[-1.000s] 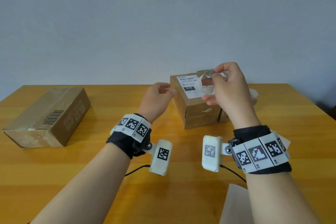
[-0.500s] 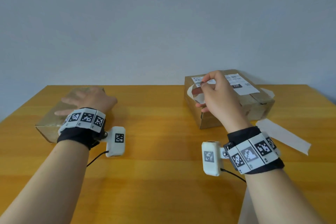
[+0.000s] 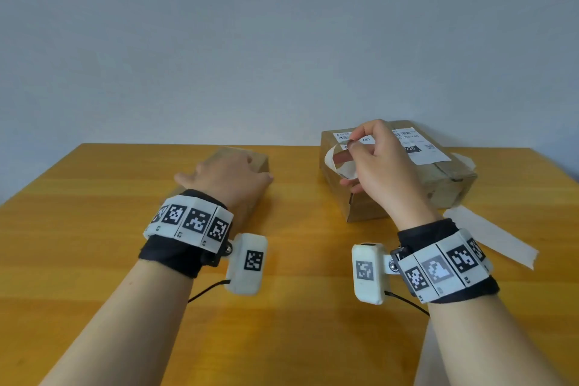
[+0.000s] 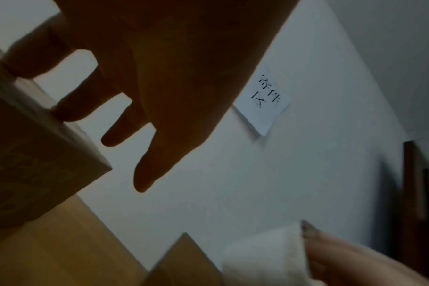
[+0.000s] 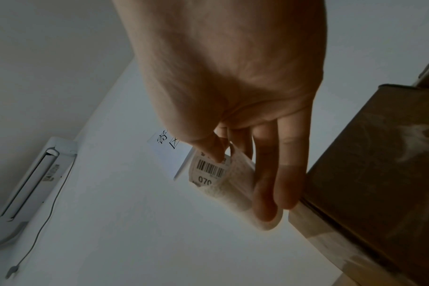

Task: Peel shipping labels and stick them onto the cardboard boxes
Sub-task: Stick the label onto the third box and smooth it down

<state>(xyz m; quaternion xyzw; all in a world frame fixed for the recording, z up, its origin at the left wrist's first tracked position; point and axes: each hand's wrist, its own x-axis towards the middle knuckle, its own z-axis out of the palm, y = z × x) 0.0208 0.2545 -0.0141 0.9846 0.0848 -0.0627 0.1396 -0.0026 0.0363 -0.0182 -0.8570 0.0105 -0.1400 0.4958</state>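
The left hand (image 3: 230, 180), fingers spread flat, has dragged the plain box (image 3: 247, 163) nearer centre, while the right hand (image 3: 372, 163) pinches the curled peeled label (image 3: 340, 163) above the labelled box (image 3: 445, 179), likely ready for sticking.

left box (image 3: 250, 163) left on table (image 3: 297, 338) | labelled box (image 3: 451, 185) right | backing strip (image 3: 492, 238) before it

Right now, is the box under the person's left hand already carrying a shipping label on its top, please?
Cannot tell: the left hand covers most of the left box, and no label shows on the rest.
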